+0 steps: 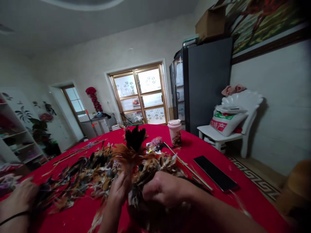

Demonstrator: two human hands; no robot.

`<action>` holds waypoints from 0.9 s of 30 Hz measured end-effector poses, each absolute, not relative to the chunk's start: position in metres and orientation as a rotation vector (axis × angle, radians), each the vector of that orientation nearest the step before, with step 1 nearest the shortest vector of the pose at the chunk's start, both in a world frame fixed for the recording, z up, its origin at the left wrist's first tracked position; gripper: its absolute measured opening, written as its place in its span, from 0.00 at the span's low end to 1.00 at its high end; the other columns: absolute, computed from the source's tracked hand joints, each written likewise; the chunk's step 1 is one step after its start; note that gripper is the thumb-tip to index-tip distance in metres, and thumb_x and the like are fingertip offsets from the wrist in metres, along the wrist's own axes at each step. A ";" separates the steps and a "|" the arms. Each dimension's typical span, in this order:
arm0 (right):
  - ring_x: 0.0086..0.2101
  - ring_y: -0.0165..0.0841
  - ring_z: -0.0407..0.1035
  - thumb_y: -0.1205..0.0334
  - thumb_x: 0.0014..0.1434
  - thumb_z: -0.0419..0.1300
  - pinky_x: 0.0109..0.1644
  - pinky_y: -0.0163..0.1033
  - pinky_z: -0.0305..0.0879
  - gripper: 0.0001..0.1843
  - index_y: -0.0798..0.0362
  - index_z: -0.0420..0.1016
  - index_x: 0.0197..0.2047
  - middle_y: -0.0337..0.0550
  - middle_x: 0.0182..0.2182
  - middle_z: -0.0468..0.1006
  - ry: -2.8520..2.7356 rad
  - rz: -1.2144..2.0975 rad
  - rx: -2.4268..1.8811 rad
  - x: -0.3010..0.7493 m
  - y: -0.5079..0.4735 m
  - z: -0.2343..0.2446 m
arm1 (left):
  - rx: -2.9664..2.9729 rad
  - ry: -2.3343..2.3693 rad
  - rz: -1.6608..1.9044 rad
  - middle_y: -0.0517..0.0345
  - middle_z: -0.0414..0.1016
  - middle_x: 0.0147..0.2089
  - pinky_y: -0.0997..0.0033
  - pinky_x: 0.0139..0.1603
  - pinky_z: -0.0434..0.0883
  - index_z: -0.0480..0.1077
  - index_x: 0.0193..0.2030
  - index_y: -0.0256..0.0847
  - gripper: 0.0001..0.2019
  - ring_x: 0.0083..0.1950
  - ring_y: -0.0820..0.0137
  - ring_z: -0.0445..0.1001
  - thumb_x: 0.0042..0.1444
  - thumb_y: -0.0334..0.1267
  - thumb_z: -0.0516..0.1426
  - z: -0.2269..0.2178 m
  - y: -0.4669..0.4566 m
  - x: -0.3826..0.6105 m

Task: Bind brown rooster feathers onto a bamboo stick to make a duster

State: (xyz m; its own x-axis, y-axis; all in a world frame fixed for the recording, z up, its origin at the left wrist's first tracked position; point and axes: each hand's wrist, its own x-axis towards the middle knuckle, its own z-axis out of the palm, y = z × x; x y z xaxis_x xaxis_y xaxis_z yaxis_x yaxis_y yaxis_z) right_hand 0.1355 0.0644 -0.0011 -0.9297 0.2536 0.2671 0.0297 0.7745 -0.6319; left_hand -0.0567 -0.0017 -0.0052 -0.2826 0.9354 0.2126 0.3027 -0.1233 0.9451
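Observation:
My left hand (120, 187) is closed around the lower end of an upright feather bunch (131, 155), orange-brown below with a black tuft on top. It looks like a feather duster, though its core is hidden by the hand. Just to the right, my right hand (161, 188) is curled closed, low over the table; whatever its fingers hold is hidden. Brown, cream and black loose feathers (104, 174) lie heaped around both hands, mostly to the left. More feathers (155, 165) sit behind my right hand.
A red-covered round table (209, 152) bears a thin stick (188, 166), a black phone (216, 173), a lidded pink cup (175, 133) and a pinkish tangled bundle (156, 142). More sticks (77, 151) lie back left. Another person's hand (21, 195) with a black wristband rests at left.

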 end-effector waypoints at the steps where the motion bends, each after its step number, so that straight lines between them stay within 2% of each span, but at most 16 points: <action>1: 0.22 0.22 0.60 0.76 0.50 0.55 0.27 0.24 0.54 0.08 0.56 0.72 0.31 0.31 0.21 0.67 -2.651 0.834 -0.233 0.136 0.060 0.001 | 1.467 1.652 1.392 0.53 0.76 0.35 0.67 0.44 0.65 0.72 0.40 0.43 0.14 0.43 0.58 0.71 0.52 0.48 0.54 -0.007 -0.001 -0.056; 4: 0.20 0.23 0.57 0.73 0.48 0.56 0.25 0.26 0.51 0.05 0.54 0.70 0.28 0.31 0.19 0.65 -2.722 0.508 -0.351 0.137 0.047 0.012 | 1.687 1.895 1.227 0.51 0.77 0.34 0.65 0.42 0.63 0.69 0.43 0.43 0.15 0.41 0.57 0.72 0.57 0.45 0.47 -0.014 -0.003 -0.052; 6: 0.21 0.26 0.60 0.69 0.49 0.56 0.24 0.28 0.51 0.02 0.54 0.69 0.29 0.34 0.20 0.69 -2.750 0.312 -0.470 0.137 0.039 0.020 | 1.798 2.044 1.089 0.49 0.76 0.30 0.64 0.38 0.62 0.67 0.39 0.43 0.12 0.38 0.55 0.73 0.57 0.42 0.45 -0.018 -0.004 -0.047; 8: 0.23 0.29 0.65 0.65 0.50 0.57 0.24 0.30 0.52 0.04 0.53 0.70 0.33 0.37 0.23 0.74 -2.774 0.181 -0.510 0.137 0.033 0.025 | 1.876 2.123 0.955 0.49 0.75 0.26 0.65 0.32 0.59 0.66 0.35 0.43 0.09 0.32 0.55 0.74 0.55 0.38 0.46 -0.020 -0.003 -0.042; 10: 0.26 0.34 0.70 0.64 0.52 0.57 0.25 0.32 0.55 0.07 0.53 0.70 0.36 0.40 0.26 0.77 -2.805 0.069 -0.493 0.135 0.029 0.026 | 1.954 2.157 0.824 0.50 0.74 0.23 0.66 0.28 0.56 0.65 0.35 0.42 0.06 0.28 0.55 0.73 0.52 0.35 0.48 -0.022 0.000 -0.036; 13: 0.29 0.38 0.72 0.66 0.53 0.55 0.27 0.36 0.58 0.11 0.55 0.69 0.41 0.45 0.29 0.78 -2.861 -0.069 -0.482 0.131 0.027 0.024 | 2.041 2.157 0.686 0.49 0.75 0.22 0.67 0.26 0.53 0.65 0.36 0.41 0.07 0.26 0.55 0.73 0.51 0.36 0.50 -0.027 0.006 -0.027; 16: 0.30 0.39 0.72 0.67 0.51 0.56 0.26 0.36 0.57 0.14 0.57 0.69 0.44 0.47 0.31 0.78 -2.898 -0.073 -0.507 0.129 0.031 0.022 | 2.118 2.113 0.613 0.50 0.75 0.22 0.67 0.25 0.51 0.66 0.32 0.42 0.05 0.24 0.58 0.73 0.53 0.36 0.50 -0.034 0.009 -0.019; 19: 0.29 0.36 0.72 0.65 0.50 0.56 0.25 0.35 0.52 0.10 0.54 0.71 0.38 0.43 0.29 0.78 -2.848 -0.024 -0.538 0.131 0.041 0.024 | 2.224 1.985 0.562 0.51 0.73 0.21 0.67 0.24 0.50 0.66 0.23 0.43 0.07 0.22 0.62 0.71 0.52 0.34 0.52 -0.038 0.006 -0.016; 24: 0.26 0.30 0.67 0.65 0.47 0.57 0.25 0.33 0.47 0.02 0.53 0.71 0.27 0.38 0.23 0.74 -2.723 0.118 -0.627 0.145 0.061 0.029 | 2.397 1.717 0.552 0.52 0.75 0.25 0.66 0.24 0.50 0.67 0.32 0.44 0.06 0.24 0.64 0.71 0.54 0.31 0.50 -0.040 -0.011 -0.018; 27: 0.26 0.26 0.64 0.71 0.48 0.56 0.27 0.31 0.51 0.04 0.55 0.71 0.25 0.36 0.23 0.73 -2.702 0.352 -0.578 0.152 0.068 0.028 | 2.503 1.621 0.555 0.55 0.72 0.23 0.66 0.24 0.49 0.65 0.31 0.44 0.06 0.22 0.66 0.68 0.52 0.29 0.51 -0.047 -0.021 -0.020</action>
